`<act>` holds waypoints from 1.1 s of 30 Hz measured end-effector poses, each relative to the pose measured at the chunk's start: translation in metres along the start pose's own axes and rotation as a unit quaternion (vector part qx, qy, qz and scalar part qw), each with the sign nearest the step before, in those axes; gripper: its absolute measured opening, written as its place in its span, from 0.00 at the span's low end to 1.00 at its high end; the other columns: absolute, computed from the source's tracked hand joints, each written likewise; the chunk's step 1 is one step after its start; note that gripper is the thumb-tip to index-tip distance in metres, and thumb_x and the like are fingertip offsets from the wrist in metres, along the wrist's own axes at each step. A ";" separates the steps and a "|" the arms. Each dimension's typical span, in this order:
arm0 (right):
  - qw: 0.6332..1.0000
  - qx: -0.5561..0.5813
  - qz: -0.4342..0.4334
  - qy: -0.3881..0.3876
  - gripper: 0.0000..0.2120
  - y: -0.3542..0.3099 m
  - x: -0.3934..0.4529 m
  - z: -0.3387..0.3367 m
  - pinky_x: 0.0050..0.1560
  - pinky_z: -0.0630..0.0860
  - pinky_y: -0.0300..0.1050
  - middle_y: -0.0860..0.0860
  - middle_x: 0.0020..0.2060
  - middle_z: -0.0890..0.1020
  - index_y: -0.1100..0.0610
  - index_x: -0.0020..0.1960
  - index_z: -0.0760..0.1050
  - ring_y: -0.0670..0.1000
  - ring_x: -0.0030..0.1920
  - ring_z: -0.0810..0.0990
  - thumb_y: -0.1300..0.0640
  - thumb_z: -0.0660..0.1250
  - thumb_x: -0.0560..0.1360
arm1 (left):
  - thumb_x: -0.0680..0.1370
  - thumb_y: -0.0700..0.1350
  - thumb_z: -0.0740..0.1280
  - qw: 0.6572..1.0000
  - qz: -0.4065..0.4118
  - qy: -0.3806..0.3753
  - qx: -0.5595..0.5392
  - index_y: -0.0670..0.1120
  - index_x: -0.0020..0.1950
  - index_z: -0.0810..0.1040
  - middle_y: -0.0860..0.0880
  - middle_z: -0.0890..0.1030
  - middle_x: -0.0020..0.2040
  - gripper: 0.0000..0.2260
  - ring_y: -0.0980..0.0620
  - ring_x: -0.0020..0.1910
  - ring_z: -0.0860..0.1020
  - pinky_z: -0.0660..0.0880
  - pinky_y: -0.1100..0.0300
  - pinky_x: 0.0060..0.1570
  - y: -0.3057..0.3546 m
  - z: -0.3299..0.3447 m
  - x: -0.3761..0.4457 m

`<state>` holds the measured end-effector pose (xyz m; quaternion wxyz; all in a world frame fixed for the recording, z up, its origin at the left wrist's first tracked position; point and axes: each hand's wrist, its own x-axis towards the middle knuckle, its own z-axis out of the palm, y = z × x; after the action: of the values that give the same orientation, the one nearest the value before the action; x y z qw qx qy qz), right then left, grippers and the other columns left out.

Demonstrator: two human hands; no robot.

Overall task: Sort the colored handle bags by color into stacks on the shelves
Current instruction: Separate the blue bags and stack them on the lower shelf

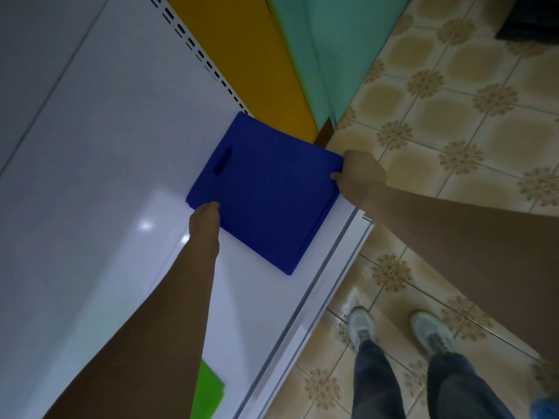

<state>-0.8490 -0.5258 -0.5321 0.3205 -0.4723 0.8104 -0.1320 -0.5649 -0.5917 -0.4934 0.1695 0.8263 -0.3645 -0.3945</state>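
A stack of blue handle bags (266,192) lies flat on the white shelf (106,176), its cut-out handle toward the back. My left hand (205,220) grips the stack's near left edge. At the right corner, my right hand (360,173) holds it over the shelf's front edge. A green bag (208,388) shows partly at the bottom, under my left forearm.
A yellow panel (242,55) and a teal panel (332,49) rise at the shelf's far end. The shelf's front rail (317,297) runs diagonally. Patterned floor tiles (453,116) lie to the right, with my legs and shoes (363,325) below. A dark object (529,22) sits top right.
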 end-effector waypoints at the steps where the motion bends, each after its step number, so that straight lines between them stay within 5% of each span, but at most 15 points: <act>1: 1.000 -0.005 0.004 0.006 0.14 0.000 -0.001 0.000 0.44 0.74 0.53 0.59 0.44 0.75 0.64 0.55 0.73 0.63 0.50 0.79 0.53 0.63 0.77 | 0.80 0.42 0.60 1.000 0.004 0.012 -0.001 0.47 0.36 0.66 0.50 0.68 0.37 0.12 0.54 0.36 0.66 0.66 0.59 0.46 -0.003 -0.002 0.000; 3: 0.999 -0.025 0.007 0.021 0.19 -0.003 -0.009 -0.004 0.45 0.73 0.52 0.59 0.48 0.74 0.63 0.59 0.71 0.62 0.53 0.78 0.49 0.65 0.77 | 0.79 0.42 0.60 1.000 0.014 0.003 0.006 0.38 0.46 0.75 0.44 0.77 0.45 0.09 0.48 0.42 0.75 0.72 0.58 0.47 -0.008 -0.005 -0.012; 4: 0.998 -0.048 0.003 0.037 0.24 -0.005 -0.016 -0.007 0.48 0.73 0.53 0.59 0.54 0.73 0.62 0.63 0.68 0.61 0.56 0.75 0.47 0.66 0.77 | 0.79 0.43 0.60 1.000 0.029 0.002 0.006 0.34 0.60 0.75 0.40 0.79 0.58 0.15 0.43 0.54 0.78 0.73 0.54 0.56 -0.012 -0.008 -0.020; 7: 0.993 -0.076 -0.018 0.086 0.30 -0.010 -0.051 -0.024 0.58 0.70 0.55 0.59 0.65 0.69 0.61 0.71 0.63 0.61 0.62 0.70 0.42 0.63 0.78 | 0.82 0.47 0.60 0.996 0.083 0.012 0.021 0.44 0.78 0.62 0.45 0.67 0.74 0.24 0.45 0.70 0.68 0.65 0.57 0.65 -0.023 -0.015 -0.066; 11: 0.992 0.052 -0.100 0.048 0.32 -0.017 -0.116 -0.042 0.61 0.72 0.57 0.60 0.67 0.70 0.62 0.74 0.62 0.61 0.65 0.71 0.43 0.62 0.78 | 0.83 0.50 0.59 0.994 0.110 0.005 -0.014 0.49 0.78 0.61 0.48 0.65 0.76 0.24 0.49 0.71 0.67 0.63 0.58 0.68 -0.044 -0.019 -0.129; 15: 0.975 0.127 -0.177 -0.043 0.33 -0.039 -0.195 -0.062 0.69 0.64 0.47 0.54 0.74 0.65 0.59 0.77 0.57 0.53 0.72 0.64 0.43 0.62 0.79 | 0.83 0.51 0.60 0.988 0.134 0.023 -0.080 0.50 0.78 0.61 0.50 0.65 0.75 0.24 0.54 0.72 0.66 0.61 0.59 0.72 -0.075 -0.033 -0.197; 23: 0.912 0.093 -0.349 -0.197 0.34 -0.080 -0.348 -0.063 0.73 0.61 0.43 0.46 0.74 0.65 0.48 0.78 0.57 0.47 0.73 0.64 0.38 0.62 0.77 | 0.81 0.51 0.64 0.967 0.148 0.165 -0.126 0.49 0.75 0.68 0.48 0.72 0.72 0.23 0.53 0.69 0.71 0.68 0.53 0.69 -0.167 -0.132 -0.318; 33: 0.837 0.061 -0.490 -0.237 0.33 -0.147 -0.563 0.003 0.71 0.61 0.42 0.47 0.73 0.68 0.50 0.76 0.62 0.47 0.72 0.65 0.39 0.64 0.75 | 0.81 0.51 0.64 0.902 0.203 0.345 -0.164 0.49 0.72 0.71 0.52 0.73 0.64 0.19 0.60 0.60 0.73 0.74 0.57 0.59 -0.311 -0.310 -0.451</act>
<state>-0.5508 -0.1238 -0.2359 0.4242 -0.8040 0.3624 -0.2056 -0.3698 -0.0518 -0.2359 0.4943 0.7795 -0.3727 -0.0960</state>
